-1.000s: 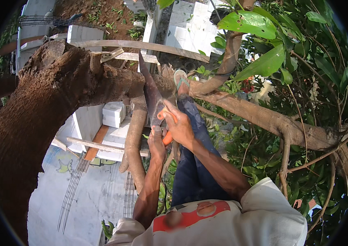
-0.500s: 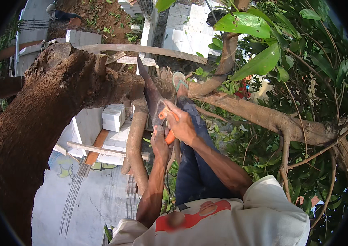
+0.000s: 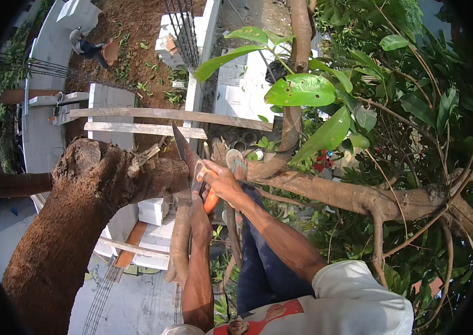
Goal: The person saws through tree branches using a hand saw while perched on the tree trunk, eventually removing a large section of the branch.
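A handsaw (image 3: pixel 187 151) with a dark, tapering blade and an orange handle lies across a thick brown limb (image 3: pixel 161 177), its tip pointing away from me. My right hand (image 3: pixel 224 183) is closed round the handle. Just below it, my left hand (image 3: pixel 198 205) grips the saw near where blade and handle meet; its fingers are partly hidden. The blade's edge is against the limb, though the depth of any cut cannot be made out. My sandalled foot (image 3: pixel 236 163) rests on the wood right of the blade.
A heavy trunk (image 3: pixel 52 245) rises at left, and a long branch (image 3: pixel 337 192) runs right into dense leaves. Large green leaves (image 3: pixel 303 90) hang ahead. Far below are planks (image 3: pixel 153 113), white blocks (image 3: pixel 153 211), upright steel rebar (image 3: pixel 181 33) and a person (image 3: pixel 85 44) on bare soil.
The view has tilted forward, so the limb and ground sit lower and more ground shows at the top. Both hands remain on the saw, which still crosses the limb.
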Demonstrator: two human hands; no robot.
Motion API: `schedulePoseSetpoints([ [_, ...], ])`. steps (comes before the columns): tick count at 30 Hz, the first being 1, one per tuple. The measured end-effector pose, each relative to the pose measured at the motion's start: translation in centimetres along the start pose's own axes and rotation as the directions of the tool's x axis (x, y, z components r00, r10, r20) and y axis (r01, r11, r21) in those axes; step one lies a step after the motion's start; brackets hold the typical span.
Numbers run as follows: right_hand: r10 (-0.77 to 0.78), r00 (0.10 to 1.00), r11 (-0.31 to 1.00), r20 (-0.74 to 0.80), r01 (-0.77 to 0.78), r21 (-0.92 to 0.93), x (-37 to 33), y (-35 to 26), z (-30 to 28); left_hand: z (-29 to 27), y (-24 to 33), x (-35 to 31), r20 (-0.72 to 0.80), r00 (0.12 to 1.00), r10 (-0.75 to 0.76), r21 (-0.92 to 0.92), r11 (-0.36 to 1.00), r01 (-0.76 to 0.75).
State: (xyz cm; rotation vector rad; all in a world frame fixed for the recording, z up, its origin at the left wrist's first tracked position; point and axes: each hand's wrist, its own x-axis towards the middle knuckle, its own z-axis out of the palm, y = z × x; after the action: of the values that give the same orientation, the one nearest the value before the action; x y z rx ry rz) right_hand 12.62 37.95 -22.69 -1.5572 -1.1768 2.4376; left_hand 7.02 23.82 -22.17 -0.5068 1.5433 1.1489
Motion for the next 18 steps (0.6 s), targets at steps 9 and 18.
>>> schedulePoseSetpoints([
  [9, -0.089, 0.996, 0.995, -0.019, 0.088, -0.046, -1.1, 1.0, 0.5, -17.8, -5.9, -8.4, -0.02, 0.862, 0.506, 0.995, -0.071, 0.065],
  [18, 0.067, 0.981, 0.931, 0.184, 0.005, -0.366, -0.3, -4.8, -4.7, -16.0, -3.9, -2.5, -0.069, 0.926, 0.372, 0.996, -0.021, 0.083],
])
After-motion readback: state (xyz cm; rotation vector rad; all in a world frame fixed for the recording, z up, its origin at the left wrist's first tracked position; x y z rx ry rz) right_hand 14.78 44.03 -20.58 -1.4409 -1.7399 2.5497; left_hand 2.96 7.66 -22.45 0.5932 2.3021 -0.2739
